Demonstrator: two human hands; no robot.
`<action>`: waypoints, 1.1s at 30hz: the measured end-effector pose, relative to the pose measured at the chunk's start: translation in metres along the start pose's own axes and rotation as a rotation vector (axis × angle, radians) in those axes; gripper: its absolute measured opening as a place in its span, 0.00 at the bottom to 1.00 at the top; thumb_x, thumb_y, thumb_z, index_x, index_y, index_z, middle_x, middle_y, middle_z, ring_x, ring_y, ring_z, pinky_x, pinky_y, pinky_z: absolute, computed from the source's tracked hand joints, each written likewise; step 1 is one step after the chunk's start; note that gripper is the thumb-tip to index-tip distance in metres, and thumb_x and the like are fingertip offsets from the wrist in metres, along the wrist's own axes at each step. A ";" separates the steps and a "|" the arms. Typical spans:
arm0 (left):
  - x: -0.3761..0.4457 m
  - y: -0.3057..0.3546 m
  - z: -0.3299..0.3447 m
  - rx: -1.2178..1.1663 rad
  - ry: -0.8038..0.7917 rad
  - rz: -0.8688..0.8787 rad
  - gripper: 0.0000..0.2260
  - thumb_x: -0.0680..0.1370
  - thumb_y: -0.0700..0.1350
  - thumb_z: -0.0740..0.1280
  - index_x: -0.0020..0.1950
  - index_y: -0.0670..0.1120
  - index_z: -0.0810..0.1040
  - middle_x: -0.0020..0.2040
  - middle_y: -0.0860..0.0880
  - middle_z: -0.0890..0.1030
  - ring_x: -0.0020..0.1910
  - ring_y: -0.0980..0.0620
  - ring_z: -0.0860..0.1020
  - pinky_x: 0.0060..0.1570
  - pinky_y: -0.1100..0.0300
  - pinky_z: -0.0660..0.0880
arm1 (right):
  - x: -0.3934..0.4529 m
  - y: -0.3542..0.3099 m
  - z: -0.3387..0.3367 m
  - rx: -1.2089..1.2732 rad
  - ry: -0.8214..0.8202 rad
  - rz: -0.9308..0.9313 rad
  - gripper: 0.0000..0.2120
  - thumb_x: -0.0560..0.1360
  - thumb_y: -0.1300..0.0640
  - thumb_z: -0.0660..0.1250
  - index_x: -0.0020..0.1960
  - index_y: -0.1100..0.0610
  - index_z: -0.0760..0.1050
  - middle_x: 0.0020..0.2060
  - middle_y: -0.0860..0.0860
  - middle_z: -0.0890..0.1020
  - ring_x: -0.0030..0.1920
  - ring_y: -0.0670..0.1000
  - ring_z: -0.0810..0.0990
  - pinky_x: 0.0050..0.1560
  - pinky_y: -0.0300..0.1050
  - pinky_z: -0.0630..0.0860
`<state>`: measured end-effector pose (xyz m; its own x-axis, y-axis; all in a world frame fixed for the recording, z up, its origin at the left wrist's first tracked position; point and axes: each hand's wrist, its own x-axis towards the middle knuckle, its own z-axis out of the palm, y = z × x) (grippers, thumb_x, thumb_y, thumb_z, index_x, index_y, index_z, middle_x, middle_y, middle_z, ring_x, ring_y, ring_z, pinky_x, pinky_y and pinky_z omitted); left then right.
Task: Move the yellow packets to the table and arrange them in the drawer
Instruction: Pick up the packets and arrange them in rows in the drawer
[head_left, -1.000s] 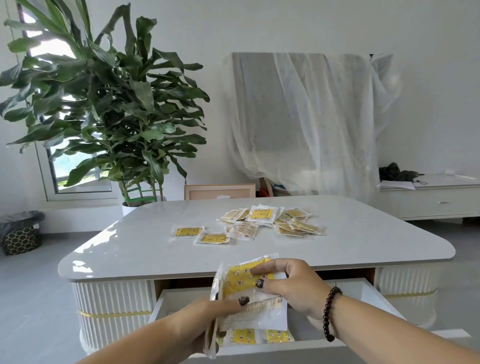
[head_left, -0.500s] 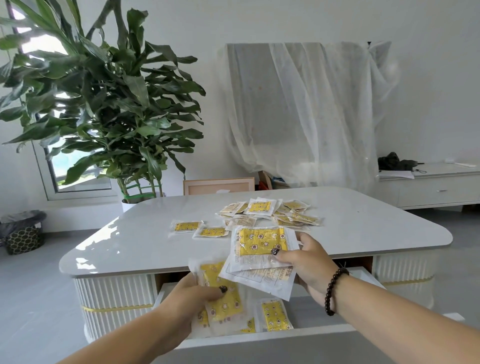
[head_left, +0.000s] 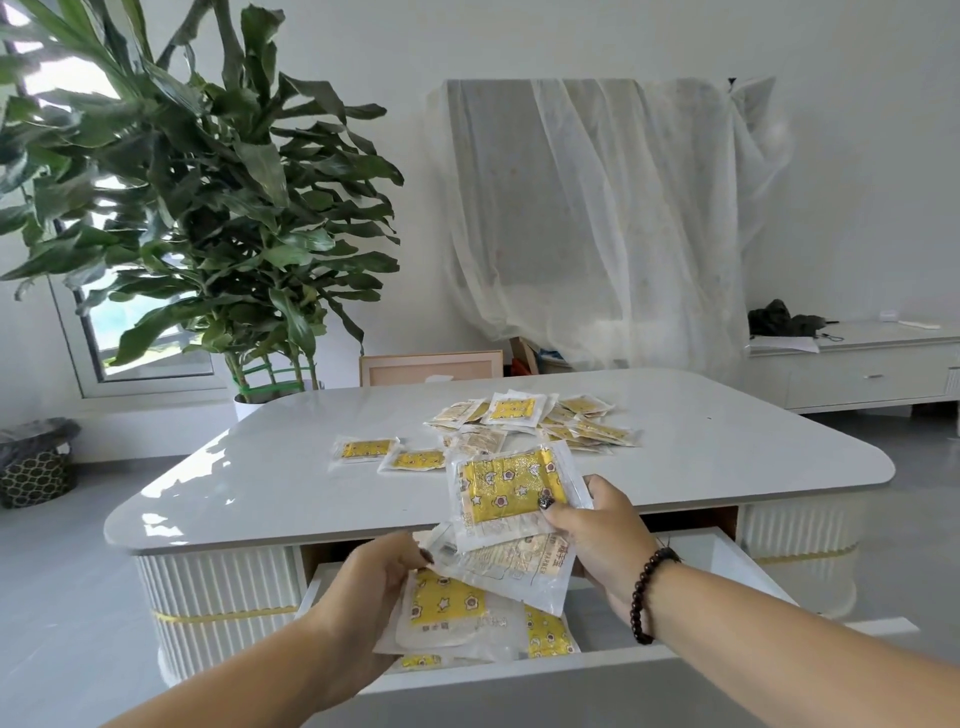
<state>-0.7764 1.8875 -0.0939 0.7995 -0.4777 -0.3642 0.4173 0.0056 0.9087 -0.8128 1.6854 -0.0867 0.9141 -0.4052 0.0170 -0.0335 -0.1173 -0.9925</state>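
My right hand (head_left: 597, 535) grips a small fan of packets, the top yellow packet (head_left: 506, 491) facing me, a pale one (head_left: 511, 566) beneath it. My left hand (head_left: 371, 587) holds another yellow packet (head_left: 447, 605) over the open drawer (head_left: 737, 566), fingertips touching the pale packet's edge. More yellow packets (head_left: 545, 634) lie in the drawer. A loose pile of packets (head_left: 524, 415) and two single ones (head_left: 363, 448) lie on the white table (head_left: 260, 483).
A large potted plant (head_left: 208, 208) stands behind the table's left corner. A sheer white cloth (head_left: 597, 223) drapes over furniture at the back. A low white cabinet (head_left: 857, 369) is at the right, a dark patterned bin (head_left: 34, 462) on the floor at the left.
The packets I held together at the drawer have been split between my hands. My right hand lifted its fan higher; my left hand brought one packet down over the drawer.
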 end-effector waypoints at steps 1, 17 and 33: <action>-0.004 -0.006 -0.001 -0.022 -0.067 0.025 0.13 0.73 0.41 0.60 0.40 0.38 0.83 0.43 0.36 0.83 0.38 0.39 0.81 0.38 0.53 0.76 | 0.000 0.000 0.000 0.000 -0.006 0.003 0.13 0.70 0.62 0.66 0.54 0.62 0.71 0.55 0.66 0.78 0.49 0.62 0.81 0.51 0.65 0.77; 0.000 -0.007 -0.003 0.065 0.218 0.180 0.10 0.81 0.39 0.61 0.49 0.36 0.80 0.38 0.38 0.84 0.31 0.43 0.83 0.29 0.56 0.79 | 0.016 -0.008 -0.019 0.173 0.183 -0.184 0.12 0.73 0.68 0.63 0.47 0.52 0.74 0.45 0.53 0.82 0.46 0.56 0.83 0.49 0.59 0.80; 0.017 -0.016 -0.016 0.015 0.253 0.168 0.15 0.81 0.48 0.63 0.56 0.37 0.81 0.46 0.37 0.82 0.45 0.38 0.80 0.48 0.48 0.78 | -0.007 0.016 -0.001 -0.407 -0.275 -0.822 0.22 0.65 0.77 0.63 0.44 0.54 0.85 0.48 0.43 0.83 0.52 0.38 0.80 0.52 0.30 0.75</action>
<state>-0.7625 1.8938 -0.1176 0.9399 -0.2371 -0.2457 0.2649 0.0522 0.9629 -0.8203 1.6858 -0.1026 0.7757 0.1649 0.6092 0.5700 -0.5974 -0.5641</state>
